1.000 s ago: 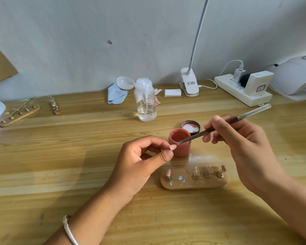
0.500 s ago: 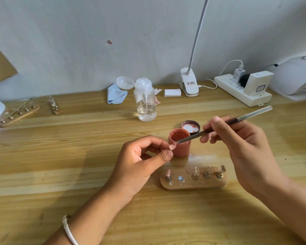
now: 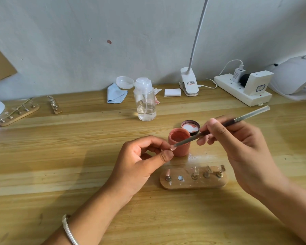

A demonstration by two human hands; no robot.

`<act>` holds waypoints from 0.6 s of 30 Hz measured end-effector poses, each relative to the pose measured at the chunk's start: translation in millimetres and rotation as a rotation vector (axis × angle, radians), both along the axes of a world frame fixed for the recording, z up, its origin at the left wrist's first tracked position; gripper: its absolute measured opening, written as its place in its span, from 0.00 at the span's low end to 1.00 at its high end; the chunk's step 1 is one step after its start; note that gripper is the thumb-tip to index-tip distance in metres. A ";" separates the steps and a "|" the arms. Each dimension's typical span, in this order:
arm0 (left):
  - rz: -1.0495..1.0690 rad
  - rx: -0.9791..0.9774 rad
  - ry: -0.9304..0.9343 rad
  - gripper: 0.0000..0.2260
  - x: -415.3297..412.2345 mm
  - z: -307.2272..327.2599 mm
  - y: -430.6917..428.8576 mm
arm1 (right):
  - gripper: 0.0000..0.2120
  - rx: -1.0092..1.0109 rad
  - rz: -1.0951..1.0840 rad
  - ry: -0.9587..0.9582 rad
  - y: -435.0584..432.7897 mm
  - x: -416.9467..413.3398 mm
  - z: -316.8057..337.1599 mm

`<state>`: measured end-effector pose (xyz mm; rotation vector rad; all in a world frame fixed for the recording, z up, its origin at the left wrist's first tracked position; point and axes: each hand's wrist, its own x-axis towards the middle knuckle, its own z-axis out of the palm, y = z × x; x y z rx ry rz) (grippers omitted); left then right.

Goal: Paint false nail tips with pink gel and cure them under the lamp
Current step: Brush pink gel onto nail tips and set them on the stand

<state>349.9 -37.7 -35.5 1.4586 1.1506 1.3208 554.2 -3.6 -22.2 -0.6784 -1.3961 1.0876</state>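
Left hand: we see the left hand at scene centre, thumb and forefinger pinching a small nail tip. The other fingers are curled under, and there is a white bracelet on the wrist.
Right hand: the right hand grips a brush pen-style, handle slanting up to the far right. We note blur on the fingers.
Contact: brush bristles touch the nail tip, which looks pinkish. We can't tell how much is coated.
Gel pot: the open pink gel pot stands on the tabletop just behind the pinched tip. The brush shaft crosses in front of its rim.
Lid: the lid lies upturned just beyond the pot, pink smears inside.
Stand: the wooden stand sits on the near side of the pot, between the two wrists. We count one pink tip on its leftmost peg, then a bare silver disc, then clear tips on the three right pegs.
Bottle: a clear pump bottle stands farther back with a little liquid in it.
Far edge: a blue cloth, white pads, a clip lamp and a power strip run along the wall.
Cure lamp: the white cure lamp is at the far right, well apart from the hands.
Far left: two more stands with tips.
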 end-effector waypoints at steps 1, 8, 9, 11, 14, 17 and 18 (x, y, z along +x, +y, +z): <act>-0.002 0.003 0.001 0.04 0.1 -0.1 0.2 | 0.09 -0.002 -0.007 -0.007 0.5 -0.1 -0.1; 0.001 -0.002 -0.008 0.04 -0.7 0.2 -1.4 | 0.09 -0.062 -0.098 0.019 5.7 4.0 -0.3; 0.005 0.002 -0.003 0.04 -0.6 0.4 -1.1 | 0.09 -0.051 -0.080 0.020 5.0 3.9 -0.3; 0.013 0.007 0.007 0.04 -0.4 0.4 -0.4 | 0.09 -0.022 -0.024 0.003 2.5 2.7 -0.1; 0.016 0.008 0.013 0.05 -0.5 -0.4 0.1 | 0.09 -0.009 0.013 -0.035 0.6 1.1 0.0; 0.016 0.003 0.000 0.05 -1.0 -1.5 0.3 | 0.10 -0.035 -0.056 -0.026 3.8 2.3 -0.4; 0.016 0.000 -0.005 0.05 -1.2 -1.8 0.3 | 0.10 -0.047 -0.079 -0.019 5.0 3.2 -0.5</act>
